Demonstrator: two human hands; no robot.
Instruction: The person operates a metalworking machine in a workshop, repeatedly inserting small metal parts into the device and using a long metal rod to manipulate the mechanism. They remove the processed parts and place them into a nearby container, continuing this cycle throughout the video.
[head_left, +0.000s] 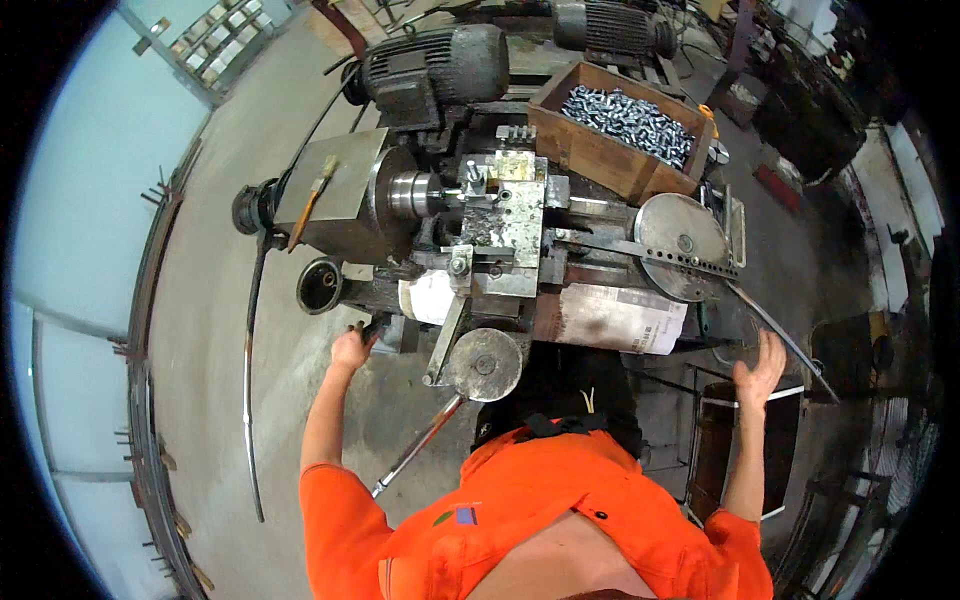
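A small metalworking lathe (500,230) stands in front of me. At its left front, my left hand (350,348) is closed, with something dark at its fingertips that is too small to name. My right hand (762,372) hangs open at the right, fingers stretched, just beside a long metal lever rod (785,338). That rod runs out from a large round disc (683,245) with a perforated bar (690,262) across it. Nearer to me sits a smaller round disc (484,365) with a handle rod (420,445) slanting toward me.
A wooden box (570,145) full of small shiny metal parts (630,122) rests at the back right. Behind the lathe is a dark motor (435,75). A brush (315,200) lies on the headstock cover. At the left stands a long upright rod (252,390); stained paper (610,318) covers the front.
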